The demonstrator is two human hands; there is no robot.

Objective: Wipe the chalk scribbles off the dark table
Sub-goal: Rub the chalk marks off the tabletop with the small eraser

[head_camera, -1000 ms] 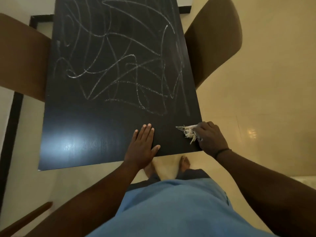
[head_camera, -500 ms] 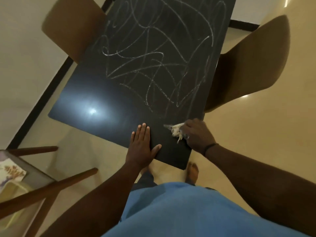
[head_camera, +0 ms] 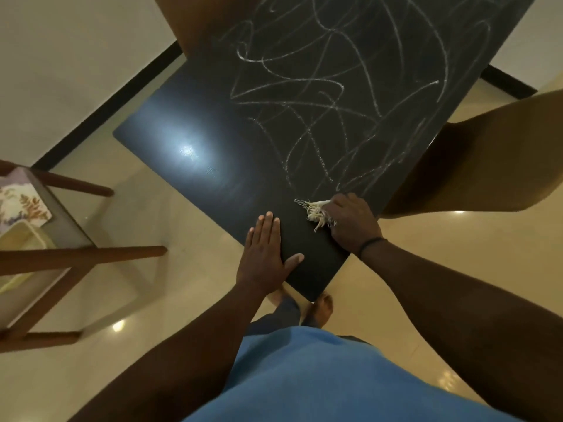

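The dark table runs away from me on a slant, its far two thirds covered in white chalk scribbles. The strip nearest me has no chalk and shows a bright lamp glare. My left hand lies flat, palm down, fingers together, on the near edge of the table. My right hand is closed on a frayed pale rag pressed to the table near its right edge, just below the nearest chalk lines. The rag's threads stick out to the left of my fingers.
A brown chair stands tucked against the table's right side, another brown chair at the far left. A wooden-legged stand with a floral cloth and pale tray is at my left. My bare feet are under the table's near corner.
My view has swung left, so the table now appears slanted and the stand has come into sight. Both hands stay in about the same spots on the table.
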